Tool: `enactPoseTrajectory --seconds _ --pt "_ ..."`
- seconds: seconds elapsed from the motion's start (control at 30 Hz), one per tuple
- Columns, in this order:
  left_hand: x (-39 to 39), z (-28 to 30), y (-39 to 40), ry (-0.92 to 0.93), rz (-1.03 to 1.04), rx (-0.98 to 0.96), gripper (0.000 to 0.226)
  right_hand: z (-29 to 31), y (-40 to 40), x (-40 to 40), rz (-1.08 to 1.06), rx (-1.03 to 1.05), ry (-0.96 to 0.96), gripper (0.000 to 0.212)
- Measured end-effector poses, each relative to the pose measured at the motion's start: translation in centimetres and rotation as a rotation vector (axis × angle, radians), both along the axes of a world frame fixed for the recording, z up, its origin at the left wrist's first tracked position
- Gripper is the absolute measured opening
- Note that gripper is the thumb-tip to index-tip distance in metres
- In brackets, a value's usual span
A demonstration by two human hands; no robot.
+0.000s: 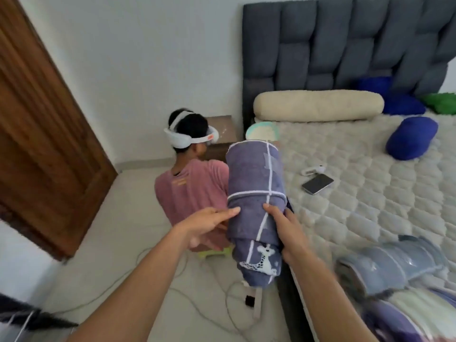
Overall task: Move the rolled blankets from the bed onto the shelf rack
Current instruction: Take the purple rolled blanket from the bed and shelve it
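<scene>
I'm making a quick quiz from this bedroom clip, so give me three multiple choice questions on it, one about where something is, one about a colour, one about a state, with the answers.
1. Where does the phone lie?
A. on the floor
B. on the mattress
C. on the nightstand

2. What colour is the rolled blanket in the person's hands?
A. purple-blue with white lines
B. green
C. cream

3. How is that blanket held?
A. by the left hand alone
B. between both hands
C. it lies free on the bed

Answers:
1 B, the phone rests on the quilted mattress beside a small white device.
2 A, its cloth is purple-blue, crossed by white lines.
3 B, the right hand wraps its side and the left hand has its fingers against the other side, off the bed's edge.
</scene>
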State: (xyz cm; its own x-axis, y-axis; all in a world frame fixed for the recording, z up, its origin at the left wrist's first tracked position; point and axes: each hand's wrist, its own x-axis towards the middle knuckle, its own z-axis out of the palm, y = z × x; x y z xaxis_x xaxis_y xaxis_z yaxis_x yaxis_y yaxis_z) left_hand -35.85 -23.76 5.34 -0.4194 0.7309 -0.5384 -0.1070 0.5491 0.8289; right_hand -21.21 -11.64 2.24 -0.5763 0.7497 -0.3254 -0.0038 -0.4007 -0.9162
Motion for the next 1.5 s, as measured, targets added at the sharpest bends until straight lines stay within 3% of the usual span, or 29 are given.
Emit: enactPoseTrajectory --seconds 0.1,0.2,0.33,0.47,0.7,0.8,0.93,1.07,1.2,1.3,1.5 --pt "-2.8 0.6 -8.9 0.019 0.172 0.051 0.033 0.4 -7.2 -4.8 0.196 0.052 0.021 0.047" --pt "-4.9 0.6 -17.7 0.056 0.325 0.045 0.045 0.8 -14.0 -9.3 0.388 0.106 0.005 0.043" --pt "-6.6 1.0 -29.0 0.065 0.54 0.024 0.057 1.4 -23.1 -14.9 0.679 0.167 -0.022 0.057" --pt "-7.8 1.3 -39.4 0.08 0.776 0.041 0.063 2.4 -32.5 -20.3 0.906 0.257 0.026 0.052" --pt "-8.3 1.8 -54.7 0.116 1.18 0.128 0.052 3.3 -48.5 -28.4 1.268 0.428 0.166 0.056" --pt "-8.9 1.7 -58.9 0.246 1.431 0.225 0.036 4.0 -54.3 -31.7 1.43 0.464 0.232 0.064" --pt "-10.0 1.3 -63.0 0.405 1.692 0.327 0.031 5.5 -60.5 -35.3 1.594 0.5 0.352 0.052" --pt "-10.4 1.1 -67.5 0.473 1.798 0.306 0.036 6.0 -65.4 -37.1 1.699 0.51 0.433 0.049" --pt "-11.9 1.2 -71.2 0.491 1.859 0.276 0.03 6.3 -69.8 -38.5 1.724 0.525 0.426 0.059" --pt "-13.8 1.5 -73.3 0.475 1.881 0.292 0.025 7.0 -72.4 -40.1 1.755 0.601 0.416 0.073" --pt "-17.4 4.1 -78.6 0.358 1.781 0.209 0.036 8.6 -77.0 -43.3 1.776 0.761 0.302 0.096"
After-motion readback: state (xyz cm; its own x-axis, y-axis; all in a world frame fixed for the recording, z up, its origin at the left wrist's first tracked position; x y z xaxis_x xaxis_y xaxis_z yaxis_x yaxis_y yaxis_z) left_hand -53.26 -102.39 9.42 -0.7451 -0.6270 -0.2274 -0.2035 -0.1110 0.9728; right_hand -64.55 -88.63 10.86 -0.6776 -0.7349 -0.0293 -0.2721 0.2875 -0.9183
